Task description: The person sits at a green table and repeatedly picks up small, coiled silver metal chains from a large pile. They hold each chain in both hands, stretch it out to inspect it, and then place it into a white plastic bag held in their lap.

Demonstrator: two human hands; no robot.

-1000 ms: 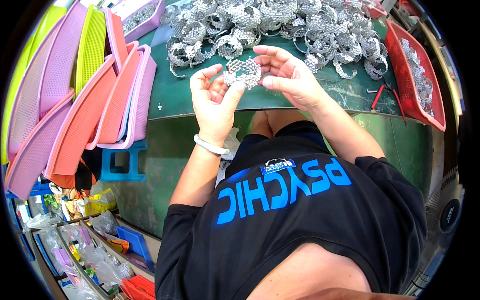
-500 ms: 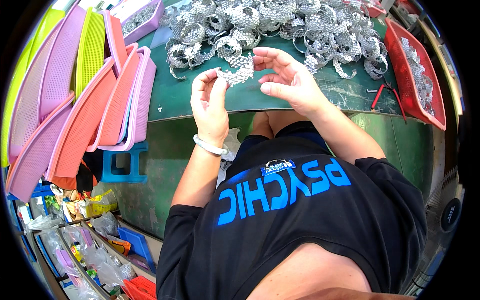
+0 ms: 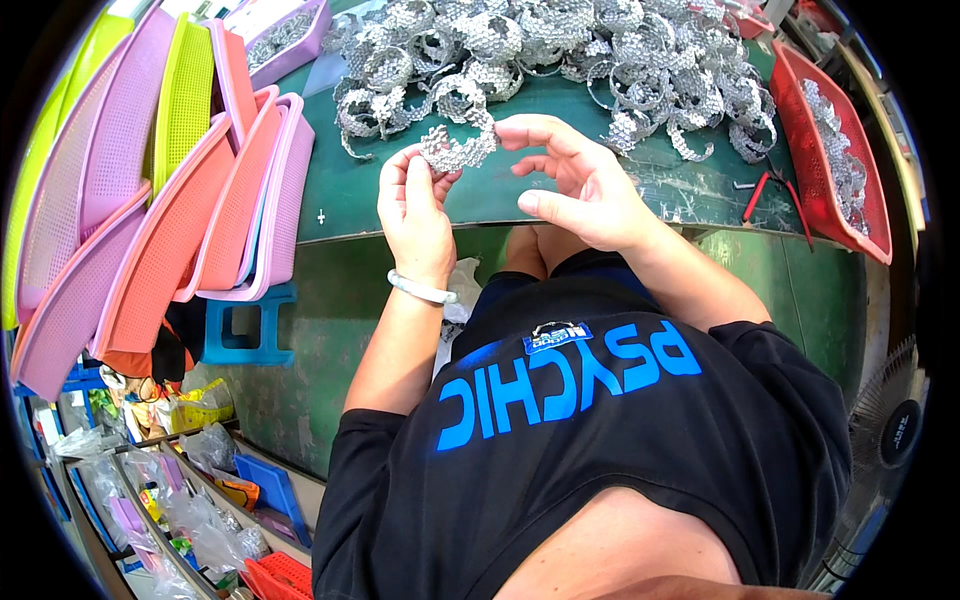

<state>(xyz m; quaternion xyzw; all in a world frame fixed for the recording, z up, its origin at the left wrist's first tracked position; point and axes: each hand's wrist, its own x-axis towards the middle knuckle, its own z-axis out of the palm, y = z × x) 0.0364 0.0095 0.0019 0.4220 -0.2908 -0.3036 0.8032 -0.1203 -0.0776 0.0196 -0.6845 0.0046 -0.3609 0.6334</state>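
Between thumb and fingers of my left hand (image 3: 414,215), closed, is one end of a curled silver honeycomb-patterned metal band (image 3: 462,153). The band forms an open curve above the near edge of the green table. My right hand (image 3: 585,185) has its fingers apart, and its index fingertip is at or just touching the band's right end. Behind both hands lies a wide heap of similar silver bands (image 3: 490,40), tangled together.
Red-handled pliers (image 3: 775,195) lie at the table's right, beside a red basket (image 3: 880,225) holding silver bands. Pink, purple and green baskets (image 3: 165,240) lean together at the left, above a blue stool (image 3: 250,325). A fan (image 3: 900,430) stands at the right.
The band has turned in my left fingers, its right end now curving upward. My right hand has shifted slightly nearer and lower, with its index finger toward the band's right end.
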